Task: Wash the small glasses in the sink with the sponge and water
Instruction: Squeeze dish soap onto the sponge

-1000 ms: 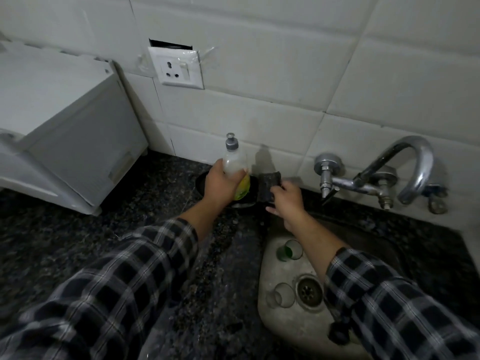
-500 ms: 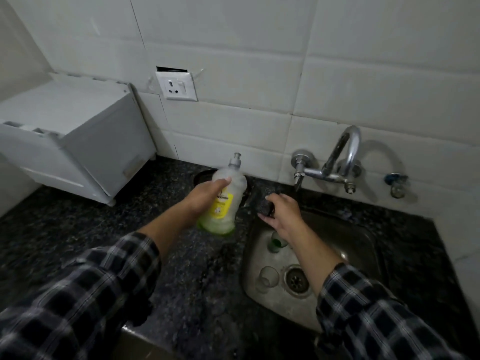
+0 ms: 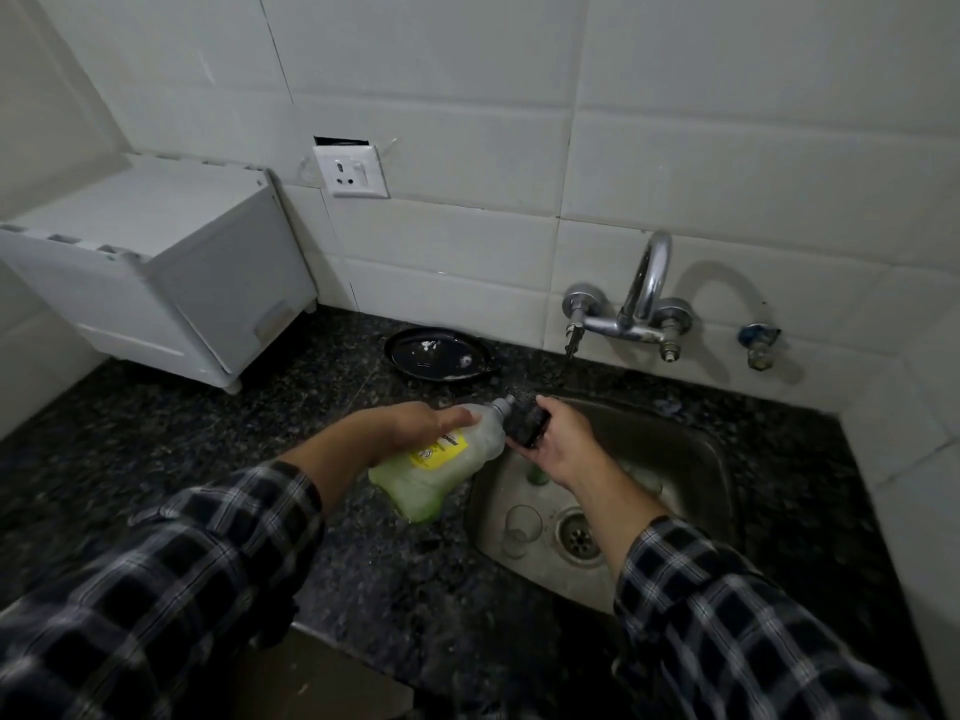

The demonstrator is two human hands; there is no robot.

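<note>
The left grip (image 3: 415,426) holds the soap bottle (image 3: 441,470) tipped, its nozzle against the dark sponge (image 3: 527,420), which the right grip (image 3: 563,449) pinches over the sink (image 3: 719,459). Below, a small glass (image 3: 522,527) stands beside the drain (image 3: 576,537). A greenish glass (image 3: 537,476) is partly hidden under the right grip.

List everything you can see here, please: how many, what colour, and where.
soap bottle: one, clear with green liquid, tipped, nozzle at the sponge
sponge: one, dark, over the sink's left edge
clear glass: one, see-through, on sink floor
green glass: one, greenish, in sink, partly behind right hand
sink: one, steel, set in counter
tap: one, chrome, on wall above sink
dish: one, black, counter by wall
socket: one, white, wall
box: one, white, counter's left
counter: one, dark speckled
left hand: holds soap bottle
right hand: holds sponge
</note>
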